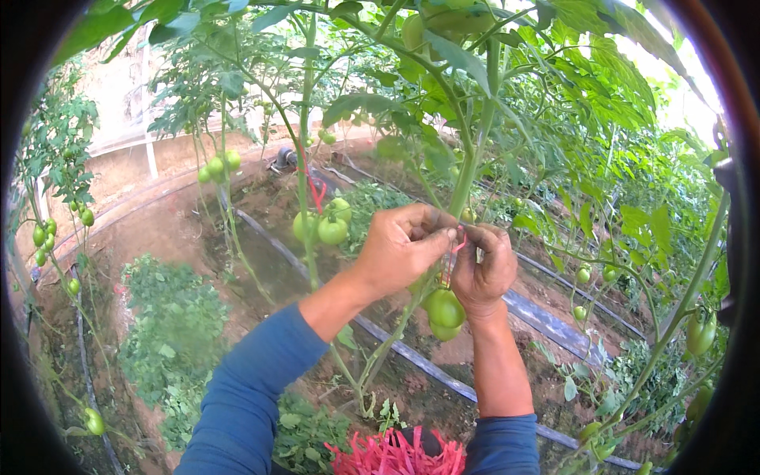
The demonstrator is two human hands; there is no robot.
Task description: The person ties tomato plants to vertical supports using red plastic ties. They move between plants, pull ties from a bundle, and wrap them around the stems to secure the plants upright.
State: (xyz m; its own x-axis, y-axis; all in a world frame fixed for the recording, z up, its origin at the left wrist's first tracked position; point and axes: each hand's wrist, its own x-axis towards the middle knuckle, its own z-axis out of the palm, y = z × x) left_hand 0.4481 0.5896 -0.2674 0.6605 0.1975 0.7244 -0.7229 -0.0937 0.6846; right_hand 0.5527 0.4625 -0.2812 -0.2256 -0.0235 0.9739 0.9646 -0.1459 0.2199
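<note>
Both hands meet at a thick tomato stem in the middle of the view. Between finger and thumb, my left hand pinches a thin red tie strip. My right hand closes its fingers on the same strip just to the right. Part of the strip hangs down between the hands towards a cluster of green tomatoes. The fingers hide how the strip passes round the stem. At the bottom lies a bundle of pinkish-red strips, close to my body.
Another stem on the left carries a red tie above green tomatoes. A drip hose crosses the soil, and a strip of dark plastic film lies to the right. Low weeds grow at left; dense tomato foliage fills the right.
</note>
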